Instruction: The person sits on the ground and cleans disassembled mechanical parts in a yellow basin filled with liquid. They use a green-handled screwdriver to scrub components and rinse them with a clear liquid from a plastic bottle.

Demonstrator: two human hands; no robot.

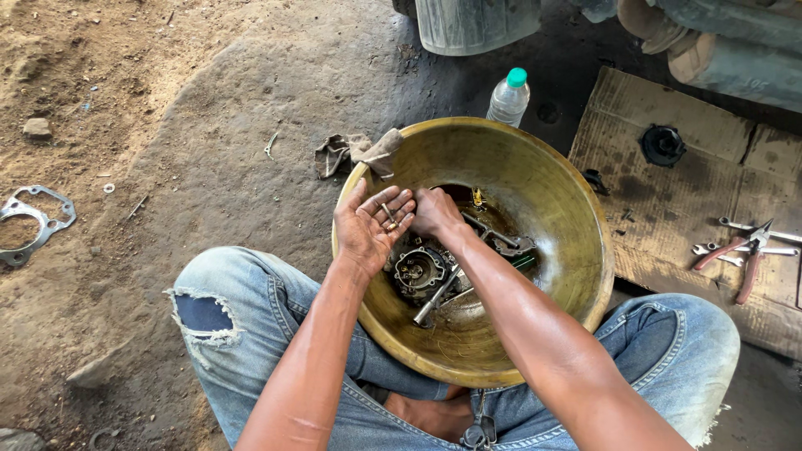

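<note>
A person sits on the dirt ground point(209, 167) with a big yellow bowl point(551, 225) between their knees. The left hand point(370, 224) is held palm up over the near left edge of the bowl, with its fingers point(393, 200) spread a little and loosely curled. Some small brass bits point(388, 219) lie on those fingers. The right hand point(434, 211) is just beside the left one and touches it. Its fingers are bent down and pressed together at the small bits, but you cannot tell if they are pinching one. Down in the bottom of the bowl are dark, greasy metal parts point(420, 271), a round one and some long thin ones, sitting in dirty liquid. A dirty rag point(357, 152) hangs on the far left rim of the bowl. A plastic bottle point(509, 98) with a green cap stands behind the bowl. To the right is a flat piece of cardboard point(668, 200), with red-handled pliers point(746, 250) and a black round part point(662, 144) on it. Far to the left a flat metal gasket point(35, 221) lies on the ground.
</note>
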